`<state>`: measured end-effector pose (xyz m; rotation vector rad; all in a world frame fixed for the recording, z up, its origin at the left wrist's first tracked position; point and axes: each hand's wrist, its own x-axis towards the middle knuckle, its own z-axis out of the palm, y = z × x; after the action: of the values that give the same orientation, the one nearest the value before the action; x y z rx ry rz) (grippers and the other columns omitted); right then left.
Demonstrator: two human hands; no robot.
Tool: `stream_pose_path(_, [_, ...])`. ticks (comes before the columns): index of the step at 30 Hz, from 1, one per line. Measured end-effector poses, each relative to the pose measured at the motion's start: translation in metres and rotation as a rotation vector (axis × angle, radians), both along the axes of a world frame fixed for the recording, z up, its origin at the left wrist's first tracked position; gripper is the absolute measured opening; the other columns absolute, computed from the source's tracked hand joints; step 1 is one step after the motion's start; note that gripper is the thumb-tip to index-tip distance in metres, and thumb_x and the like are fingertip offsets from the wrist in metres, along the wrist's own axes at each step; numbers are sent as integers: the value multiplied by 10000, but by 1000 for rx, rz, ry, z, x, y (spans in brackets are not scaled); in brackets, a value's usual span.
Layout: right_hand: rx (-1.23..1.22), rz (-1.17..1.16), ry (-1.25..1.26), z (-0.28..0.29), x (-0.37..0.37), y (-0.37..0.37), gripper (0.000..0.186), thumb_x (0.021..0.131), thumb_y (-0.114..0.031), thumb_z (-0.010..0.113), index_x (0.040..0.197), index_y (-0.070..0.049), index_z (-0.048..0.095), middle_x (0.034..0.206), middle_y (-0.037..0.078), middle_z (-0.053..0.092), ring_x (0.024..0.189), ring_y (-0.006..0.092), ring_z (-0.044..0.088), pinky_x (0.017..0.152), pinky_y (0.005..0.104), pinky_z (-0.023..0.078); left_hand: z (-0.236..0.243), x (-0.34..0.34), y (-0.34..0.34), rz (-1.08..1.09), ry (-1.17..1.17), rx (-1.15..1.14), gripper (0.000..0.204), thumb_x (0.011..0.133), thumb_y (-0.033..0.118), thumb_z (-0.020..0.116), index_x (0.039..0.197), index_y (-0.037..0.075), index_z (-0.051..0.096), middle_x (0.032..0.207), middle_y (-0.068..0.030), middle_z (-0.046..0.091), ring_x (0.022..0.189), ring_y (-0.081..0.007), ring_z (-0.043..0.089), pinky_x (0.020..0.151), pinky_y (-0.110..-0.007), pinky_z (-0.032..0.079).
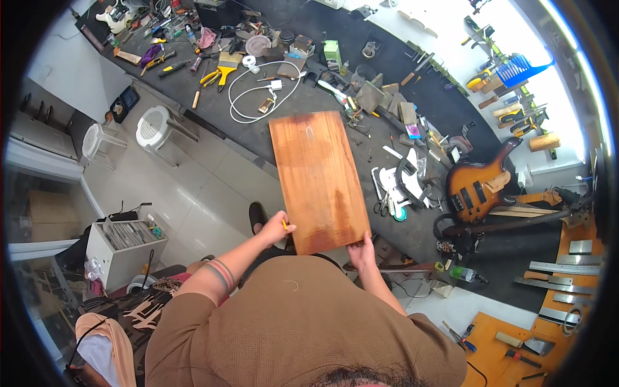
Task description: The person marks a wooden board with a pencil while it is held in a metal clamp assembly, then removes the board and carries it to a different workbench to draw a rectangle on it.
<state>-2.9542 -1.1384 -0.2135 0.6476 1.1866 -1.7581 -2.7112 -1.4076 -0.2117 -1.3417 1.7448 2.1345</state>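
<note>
A rectangular reddish-brown wooden board (319, 177) lies tilted in front of me, its far end over the dark workbench and its near end close to my body. My right hand (362, 253) grips the near right corner, thumb on the edge and fingers partly hidden underneath. Beside the near left edge, my left hand (277, 230) is closed around a small yellow stick (285, 224), perhaps a pencil. Whether this hand also touches the board I cannot tell.
Past the board, a white cable (235, 97) and a yellow-handled brush (227, 64) lie among scattered tools on the bench. To the right are scissors (382, 208) and a sunburst electric guitar body (480, 184). White stools (158, 126) stand on the floor at left.
</note>
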Motion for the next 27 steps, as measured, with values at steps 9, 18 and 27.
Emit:
stream_pose_path(9, [141, 141, 159, -9, -28, 0, 640, 1209, -491, 413, 1687, -74, 330, 1728, 146, 432, 1564, 355, 470, 1263, 616, 389, 19, -28, 5, -82, -106, 96, 458, 1055, 366, 799, 1172, 65, 474, 1116, -117, 667, 1015, -237, 695, 813, -427, 629])
stream_pose_path(18, [212, 128, 249, -11, -15, 10, 580, 1179, -445, 534, 1572, -32, 430, 1478, 181, 617, 1276, 365, 664, 1097, 594, 535, 2, -99, -116, 440, 56, 21, 580, 1037, 350, 818, 1346, 59, 423, 1257, -161, 592, 1126, -288, 669, 887, -483, 619])
stream_pose_path(27, [366, 401, 470, 23, -32, 12, 414, 1143, -308, 588, 1407, -5, 486, 1323, 168, 671, 1095, 294, 754, 826, 448, 644, -2, -42, -64, 580, 88, -24, 354, 1070, 96, 735, 1197, 96, 404, 1123, -118, 588, 936, -246, 683, 697, -464, 646])
